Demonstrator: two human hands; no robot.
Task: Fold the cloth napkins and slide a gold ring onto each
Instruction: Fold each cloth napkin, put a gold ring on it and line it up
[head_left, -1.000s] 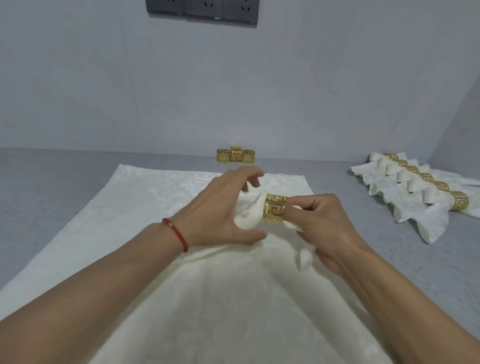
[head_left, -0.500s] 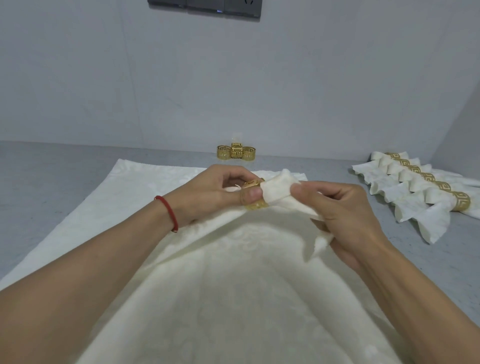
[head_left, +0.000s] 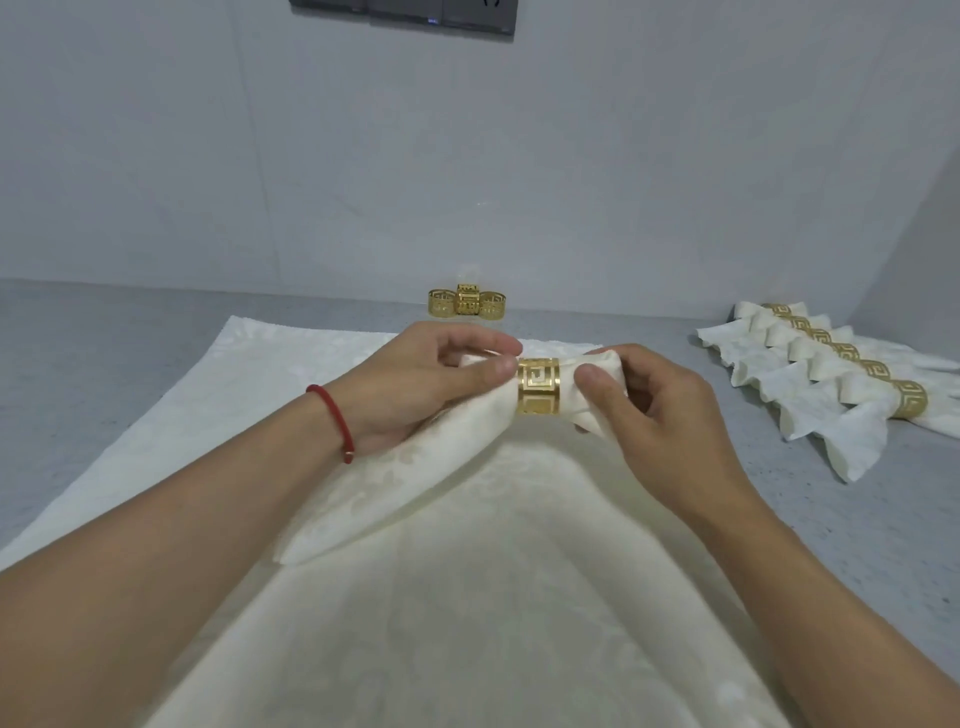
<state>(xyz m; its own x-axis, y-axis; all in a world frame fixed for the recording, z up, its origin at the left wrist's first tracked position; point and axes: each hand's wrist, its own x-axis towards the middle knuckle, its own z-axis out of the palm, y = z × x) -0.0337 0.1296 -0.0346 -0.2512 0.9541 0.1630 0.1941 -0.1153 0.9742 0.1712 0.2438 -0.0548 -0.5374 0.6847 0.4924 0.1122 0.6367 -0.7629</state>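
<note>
Beyond the hands: three spare gold rings (head_left: 466, 301) by the wall; ringed napkins (head_left: 831, 374) in a row, well right of right hand (head_left: 660, 415). Folded napkin (head_left: 415, 478) lies across a flat cloth (head_left: 467, 597). Left hand (head_left: 421, 379) pinches napkin left of gold ring (head_left: 538, 385); right hand pinches the end poking out right.

I see a pale grey wall (head_left: 519, 156) behind a grey speckled counter (head_left: 104, 332). High on this wall is a dark socket panel (head_left: 405, 15), cut by the top edge. At the right a second wall (head_left: 924, 234) meets the first in a corner. The light is soft and even.
</note>
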